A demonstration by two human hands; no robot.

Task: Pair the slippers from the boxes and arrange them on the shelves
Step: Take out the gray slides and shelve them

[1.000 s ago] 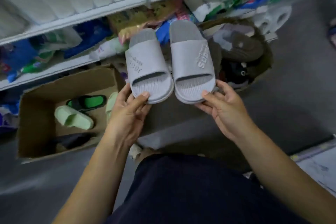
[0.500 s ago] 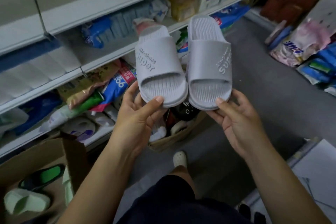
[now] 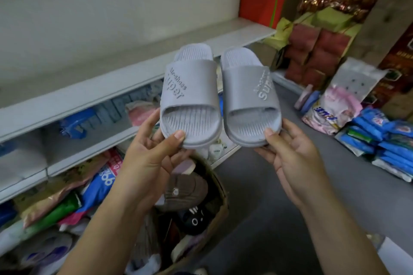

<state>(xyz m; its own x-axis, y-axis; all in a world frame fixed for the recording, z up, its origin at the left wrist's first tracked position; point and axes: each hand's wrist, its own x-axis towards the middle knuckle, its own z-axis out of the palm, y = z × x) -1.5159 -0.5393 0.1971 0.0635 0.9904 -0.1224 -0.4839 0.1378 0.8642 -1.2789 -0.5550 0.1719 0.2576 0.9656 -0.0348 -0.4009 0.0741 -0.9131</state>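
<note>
Two matching grey slide slippers with raised "super" lettering are held side by side in the air, toes toward me. My left hand (image 3: pixel 152 163) pinches the toe of the left grey slipper (image 3: pixel 190 94), thumb on top. The toe of the right grey slipper (image 3: pixel 249 94) is pinched the same way by my right hand (image 3: pixel 288 154). Behind them runs a white shelf (image 3: pixel 111 78) whose upper board looks bare. Below my hands stands a cardboard box (image 3: pixel 220 187) with several more slippers, brown and black ones among them.
The lower shelves (image 3: pixel 73 158) at left hold packaged goods in blue, pink and green. On the grey floor at right lie stacked blue packs (image 3: pixel 380 138) and pink bags (image 3: pixel 335 111). Red and green boxes (image 3: pixel 312 51) stand at the aisle's far end.
Both hands have lifted the slipper pair higher, and my view has swung up and right. The box with green slippers has left the view; the bare upper shelf now fills the background.
</note>
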